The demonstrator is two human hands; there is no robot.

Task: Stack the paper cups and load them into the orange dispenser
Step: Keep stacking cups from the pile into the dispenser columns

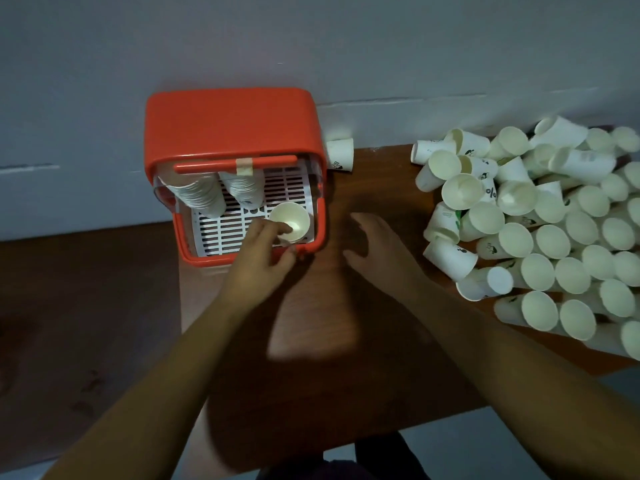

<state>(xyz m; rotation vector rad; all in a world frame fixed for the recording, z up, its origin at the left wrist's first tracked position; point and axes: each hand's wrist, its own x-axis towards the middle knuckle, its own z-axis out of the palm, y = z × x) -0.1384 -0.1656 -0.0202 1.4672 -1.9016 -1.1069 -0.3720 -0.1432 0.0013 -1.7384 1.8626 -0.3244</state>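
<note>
Lighting: dim, cool. One bright patch on the table (311,327) between the forearms, with hard arm shadows around it. Inside of the cup (289,221) is lit, with mild glare. Left hand (263,251) is slightly motion-blurred. Wide-angle bending at the edges; corners darker. Detail soft and grainy.

The left hand (265,252) and the right hand (375,245) are uncovered, with slim fingers (363,221). Behind the fingers, the left forearm (180,368) and the right forearm (502,348) run sleeveless to the frame's edge. Far back from the fingers, between the arms, dark clothing (381,457) shows, too dim for detail.
</note>
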